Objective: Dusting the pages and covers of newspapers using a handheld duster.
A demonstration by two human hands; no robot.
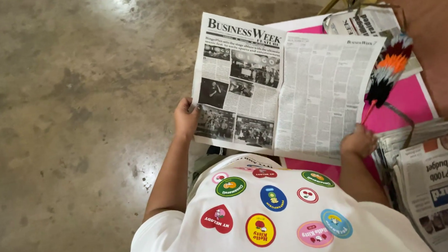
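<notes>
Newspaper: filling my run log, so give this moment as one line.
left hand: grips left edge of open newspaper | right hand: grips its lower right edge | beside: newspaper stack, pink sheet

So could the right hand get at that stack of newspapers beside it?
Probably yes. The right hand grips the open newspaper's lower right edge, and the newspaper stack lies just to its right with nothing between them, though it would have to let go first.

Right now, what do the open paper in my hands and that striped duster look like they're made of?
The newspaper looks like thin matte newsprint: greyish, with a soft centre fold, held by the left hand and right hand. The duster seems to be fluffy synthetic fibre, or perhaps feathers, in bright bands on a thin red handle.
</notes>
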